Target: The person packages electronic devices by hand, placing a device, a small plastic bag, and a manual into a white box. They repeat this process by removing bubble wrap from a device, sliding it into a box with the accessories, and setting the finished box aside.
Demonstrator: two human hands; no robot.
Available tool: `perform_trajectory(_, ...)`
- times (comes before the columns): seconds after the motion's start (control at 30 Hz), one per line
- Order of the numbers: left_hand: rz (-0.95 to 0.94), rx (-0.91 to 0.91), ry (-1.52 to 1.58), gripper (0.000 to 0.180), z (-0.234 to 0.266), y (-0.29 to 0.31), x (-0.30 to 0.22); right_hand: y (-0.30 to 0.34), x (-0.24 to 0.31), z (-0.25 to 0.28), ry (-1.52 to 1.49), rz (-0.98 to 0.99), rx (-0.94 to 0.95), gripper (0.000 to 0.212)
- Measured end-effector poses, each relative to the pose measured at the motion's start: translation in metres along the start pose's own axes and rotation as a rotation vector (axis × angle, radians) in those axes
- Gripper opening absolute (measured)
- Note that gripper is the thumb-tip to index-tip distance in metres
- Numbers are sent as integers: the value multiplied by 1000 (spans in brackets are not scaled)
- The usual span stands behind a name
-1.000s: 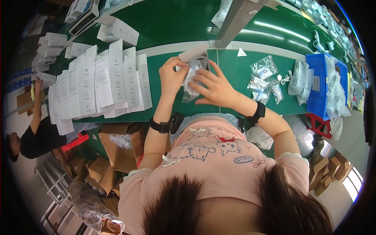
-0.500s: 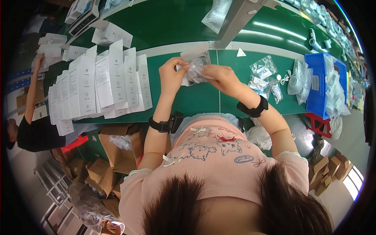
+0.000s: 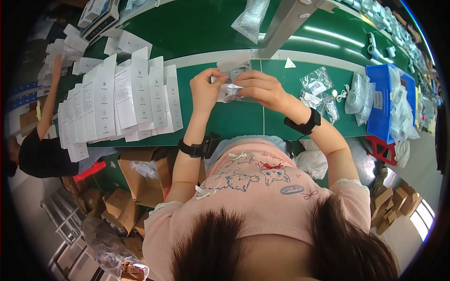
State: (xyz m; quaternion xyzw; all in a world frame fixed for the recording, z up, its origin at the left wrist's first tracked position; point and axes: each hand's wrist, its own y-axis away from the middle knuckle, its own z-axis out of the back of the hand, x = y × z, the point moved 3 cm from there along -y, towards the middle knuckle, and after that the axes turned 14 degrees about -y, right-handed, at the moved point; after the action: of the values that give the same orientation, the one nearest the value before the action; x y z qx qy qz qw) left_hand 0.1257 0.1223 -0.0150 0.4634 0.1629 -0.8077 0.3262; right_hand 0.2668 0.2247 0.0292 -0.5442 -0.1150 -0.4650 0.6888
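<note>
Head view, left to right. Far left, beyond the bench's left end: a co-worker's raised arm [image 3: 47, 100], reaching toward scattered white cartons. Left part of the green bench [image 3: 225, 119]: white flat cartons [image 3: 117, 100] fanned upright in overlapping rows, roughly 15 to 20, exact count not readable.

Bench middle, above the near edge: left hand [image 3: 205, 90] closed, fingers pinching the left side of a small clear plastic bag [image 3: 233, 89]; right hand [image 3: 259, 89] closed too, thumb and fingers clamped on the bag's right side and top. Bag held up off the surface, between both hands, something grey inside, a white card [image 3: 234, 62] just behind it. 1 bag in hand, 2 black wristbands, 1 per wrist.

Step in hand, as a judgement: loading or closing the bag. Next move likely calls for a steady pinch on the bag mouth and pressing it flat without spilling the contents.

Right part of the bench: about 5 or 6 loose clear bags [image 3: 318, 86]; at the right end, 1 blue bin [image 3: 384, 105] stuffed with more.
</note>
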Motion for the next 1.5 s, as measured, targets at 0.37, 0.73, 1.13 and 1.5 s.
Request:
perform_trajectory(0.37,-124,-55,-196,18,23,8,-10,-3,10,-25,400,-302,236,47)
perform_trajectory(0.73,196,-99,-1402,86,169,6,31,15,-87,-41,-401,-734,-319,122)
perform_trajectory(1.13,156,192,-1068,96,34,66,40,-173,-310,-28,-76,-414,-580,116)
perform_trajectory(1.5,223,184,-359,80,34,-2,128,-93,-314,32,589,-1459,-531,101)
